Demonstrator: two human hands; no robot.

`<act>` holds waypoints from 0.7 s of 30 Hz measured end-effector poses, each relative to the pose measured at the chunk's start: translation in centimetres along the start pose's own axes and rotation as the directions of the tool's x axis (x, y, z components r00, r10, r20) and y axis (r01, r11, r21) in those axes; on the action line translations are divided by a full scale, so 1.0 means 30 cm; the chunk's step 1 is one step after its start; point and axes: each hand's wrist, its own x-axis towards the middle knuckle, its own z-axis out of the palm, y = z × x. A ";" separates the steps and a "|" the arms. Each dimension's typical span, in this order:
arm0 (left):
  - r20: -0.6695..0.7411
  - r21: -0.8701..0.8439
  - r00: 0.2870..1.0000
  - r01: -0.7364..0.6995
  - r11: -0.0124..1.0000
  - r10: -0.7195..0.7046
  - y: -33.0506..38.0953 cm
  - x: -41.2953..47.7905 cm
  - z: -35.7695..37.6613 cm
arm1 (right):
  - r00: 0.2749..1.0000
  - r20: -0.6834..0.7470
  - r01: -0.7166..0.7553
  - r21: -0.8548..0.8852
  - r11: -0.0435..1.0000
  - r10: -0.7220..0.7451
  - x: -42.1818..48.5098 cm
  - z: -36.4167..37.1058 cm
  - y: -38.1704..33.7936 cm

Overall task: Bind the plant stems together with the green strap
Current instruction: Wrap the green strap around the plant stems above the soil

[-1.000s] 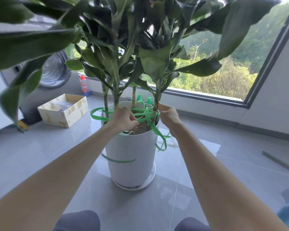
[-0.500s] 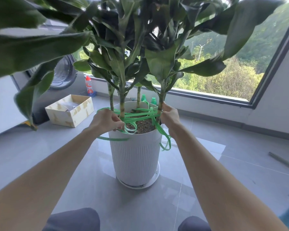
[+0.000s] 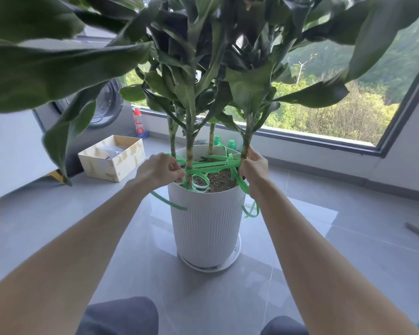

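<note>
Pinching the green strap (image 3: 211,166) stretched across the soil (image 3: 221,183) of the white pot (image 3: 207,226), the left hand (image 3: 159,171) sits beside the front stem (image 3: 190,146) and the right hand (image 3: 255,168) against the right stem (image 3: 246,143), loose ends hanging outside the pot.

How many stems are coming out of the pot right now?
4. The front-left stem by the left hand, thinner stem behind it, back-centre stem, right stem by the right hand. Leaves may hide others.

Bright window (image 3: 324,112) daylight (blurred leaves (image 3: 58,68))
</note>
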 end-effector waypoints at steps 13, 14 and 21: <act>-0.083 0.060 0.996 0.019 0.998 -0.014 0.015 -0.007 0.013 | 0.999 -0.039 -0.021 0.051 0.999 0.023 0.006 0.016 0.003; -0.086 0.060 0.996 0.018 0.998 -0.012 0.014 -0.006 0.014 | 0.999 -0.044 -0.018 0.054 0.998 0.021 0.007 0.017 0.005; -0.142 0.130 0.989 -0.018 0.991 0.037 0.020 -0.004 0.018 | 0.999 -0.043 -0.008 0.046 0.999 0.010 0.009 0.010 0.006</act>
